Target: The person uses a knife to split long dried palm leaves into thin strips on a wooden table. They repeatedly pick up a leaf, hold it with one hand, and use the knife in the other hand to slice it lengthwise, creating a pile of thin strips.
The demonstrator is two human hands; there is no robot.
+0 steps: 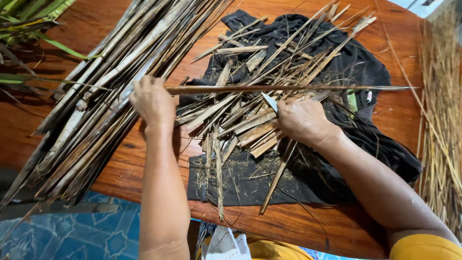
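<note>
**Dried leaf strip held level, blade at mid-length**

The long brown strip spans the black cloth; judged light, stiff, brittle, best held at its thick end. Left hand grip pinches that end. Right hand is closed on a small knife. Scraps litter the desk.

Two bare forearms, with the left hand and right hand free of gloves, rings or watches, and a mustard-yellow short sleeve covering the right upper arm.
</note>
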